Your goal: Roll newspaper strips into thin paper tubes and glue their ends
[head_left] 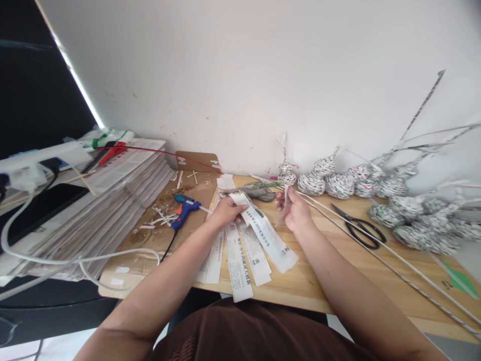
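- Newspaper strip (269,237) lies between the hands, above the counter (296,296), its upper end at the left hand (228,212) and its free end slanting down and rightward, toward the person's body.
- Long axis: a diagonal from upper left to lower right, passing below the right hand (296,208) and ending just left of the right forearm.
- Nearer hand: the left, which touches the strip and pinches its upper end between thumb and fingers. The right stands apart from it, fingers curled and pressed together on a thin pale slip (286,204) that hangs from the fingertips.
- Paper underneath: loose strips (239,263) fan out toward the person, flat, matte and narrow, with columns of dark print; some reach past the counter's front edge.
- Counter: smooth, pale yellow wood with visible grain.
- Right side: slim, straight paper rods (355,214) run diagonally across the wood; scissors (356,225) with black looped handles lie under or against them, which I cannot tell.
- Against the wall: rounded, gourd-like woven forms (312,183), ridged and speckled black on white.
- Left side: a blue glue gun (184,211), hard and glossy, rests on brown, stained cardboard (156,200).
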`<state>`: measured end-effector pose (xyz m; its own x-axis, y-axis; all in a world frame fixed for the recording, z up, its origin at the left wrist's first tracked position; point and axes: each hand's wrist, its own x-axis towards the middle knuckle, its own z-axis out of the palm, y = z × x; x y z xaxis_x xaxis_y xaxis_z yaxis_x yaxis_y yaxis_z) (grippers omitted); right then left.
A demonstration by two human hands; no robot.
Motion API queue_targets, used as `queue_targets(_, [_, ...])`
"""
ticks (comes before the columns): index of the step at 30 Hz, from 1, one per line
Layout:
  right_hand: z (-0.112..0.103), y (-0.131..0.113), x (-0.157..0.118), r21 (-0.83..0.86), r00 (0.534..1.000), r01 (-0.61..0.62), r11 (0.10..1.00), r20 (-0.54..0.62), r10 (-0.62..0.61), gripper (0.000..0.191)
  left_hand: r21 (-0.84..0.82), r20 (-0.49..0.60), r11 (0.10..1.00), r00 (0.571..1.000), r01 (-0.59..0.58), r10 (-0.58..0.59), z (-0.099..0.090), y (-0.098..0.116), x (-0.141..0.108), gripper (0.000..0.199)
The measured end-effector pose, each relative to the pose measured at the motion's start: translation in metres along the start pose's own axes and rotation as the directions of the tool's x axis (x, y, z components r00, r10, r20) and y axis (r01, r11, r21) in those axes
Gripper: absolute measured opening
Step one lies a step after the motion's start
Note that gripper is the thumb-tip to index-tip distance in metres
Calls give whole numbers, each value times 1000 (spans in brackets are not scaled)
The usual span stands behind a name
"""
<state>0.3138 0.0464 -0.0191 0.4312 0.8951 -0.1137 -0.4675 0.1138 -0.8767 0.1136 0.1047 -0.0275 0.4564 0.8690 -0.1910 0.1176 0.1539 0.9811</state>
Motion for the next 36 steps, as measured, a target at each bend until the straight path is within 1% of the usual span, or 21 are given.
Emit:
queue_targets(4, [1, 0, -1, 51, 1000, 9, 999, -10, -9, 33, -7, 13, 1000, 1000, 14, -14, 0, -1, -1, 9])
queue_targets(8, [0, -3, -2, 154, 999, 31, 988, -16, -29, 27, -44, 65, 998, 997, 33, -30, 0, -1, -5, 9])
queue_targets(11, [-3, -4, -2, 196, 998, 61, 979, -2, -62, 25, -185, 112, 979, 992, 82, -62, -3, 1, -8, 16])
queue_targets(13, [-4, -4, -2, 204, 997, 67, 977, 19, -73, 24, -314, 142, 941, 986, 127, -86, -6, 2, -8, 22])
queue_targets(15, [-3, -3, -2, 210, 996, 63, 976, 40, -73, 22, -398, 153, 902, 982, 166, -113, -8, 5, -8, 26])
queue_targets(17, [-2, -3, -3, 210, 996, 47, 976, 61, -61, 20, -442, 111, 877, 981, 190, -156, -10, 8, -6, 31])
queue_targets(19, [-1, -2, -4, 208, 996, 22, 978, 77, -38, 18, -476, 13, 860, 979, 183, -201, -10, 11, -2, 34])
queue_targets(21, [0, -2, -5, 211, 997, 1, 978, 79, -18, 17, -496, -105, 856, 968, 146, -226, -8, 14, 5, 35])
queue_targets(22, [0, -2, -5, 215, 997, -12, 976, 79, -5, 17, -500, -160, 857, 960, 124, -232, -7, 15, 10, 41])
queue_targets(24, [0, -2, -5, 228, 995, -56, 972, 90, 37, 19, -501, -260, 862, 937, 76, -233, -4, 16, 20, 58])
queue_targets(25, [-1, -2, -5, 232, 992, -89, 969, 105, 66, 20, -499, -300, 865, 926, 54, -231, -2, 17, 26, 65])
queue_targets(27, [-1, -2, -5, 231, 979, -163, 959, 155, 129, 22, -490, -356, 872, 908, 19, -220, 1, 18, 38, 74])
queue_targets(29, [-1, -4, -5, 230, 964, -219, 948, 203, 174, 23, -469, -388, 883, 897, 3, -210, 2, 19, 47, 76])
queue_targets(31, [-2, -7, -4, 250, 959, -235, 939, 215, 183, 23, -432, -399, 902, 897, 0, -192, 0, 18, 52, 72])
queue_targets(34, [-6, -15, 0, 331, 980, -166, 929, 158, 119, 20, -354, -355, 935, 924, 7, -141, -7, 16, 47, 57])
queue_targets(36, [-9, -22, 4, 373, 996, -65, 926, 82, 37, 17, -301, -278, 953, 955, 15, -103, -14, 16, 35, 49])
